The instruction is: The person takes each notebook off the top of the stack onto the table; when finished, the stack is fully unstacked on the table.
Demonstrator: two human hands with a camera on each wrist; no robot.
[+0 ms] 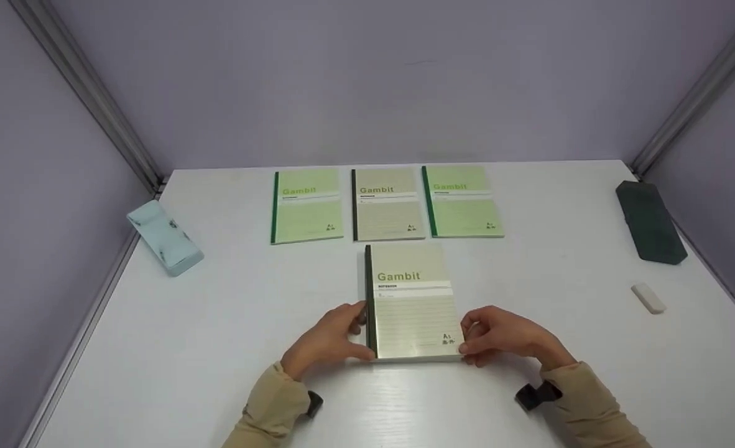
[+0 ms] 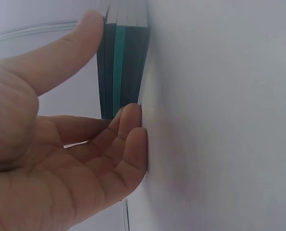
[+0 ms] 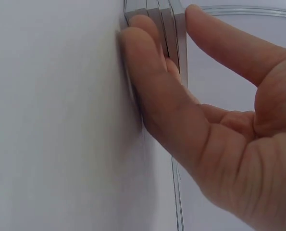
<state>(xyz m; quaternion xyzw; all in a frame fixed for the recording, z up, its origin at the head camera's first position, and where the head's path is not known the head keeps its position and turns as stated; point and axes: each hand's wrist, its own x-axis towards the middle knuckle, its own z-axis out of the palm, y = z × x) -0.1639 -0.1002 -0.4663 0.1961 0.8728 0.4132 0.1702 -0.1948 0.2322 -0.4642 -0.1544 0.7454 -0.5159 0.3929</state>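
A stack of several A5 notebooks (image 1: pixel 414 311) lies flat on the white table, a beige "Gambit" cover on top. Dark spines and one green spine (image 2: pixel 119 67) show in the left wrist view. At the spine side, my left hand (image 1: pixel 333 336) holds the stack, thumb at the near corner and fingers curved low against the spines. My right hand (image 1: pixel 507 336) grips the opposite edge near its lower corner, thumb on the upper book and fingers bent against the page edges (image 3: pixel 169 36). The stack's underside is hidden.
Behind the stack lie a green notebook (image 1: pixel 308 214), a beige notebook (image 1: pixel 389 214) and another green notebook (image 1: pixel 467 211) in a row. A light blue case (image 1: pixel 165 239) is at left. On the right are a dark green case (image 1: pixel 650 224) and a white eraser (image 1: pixel 648 298).
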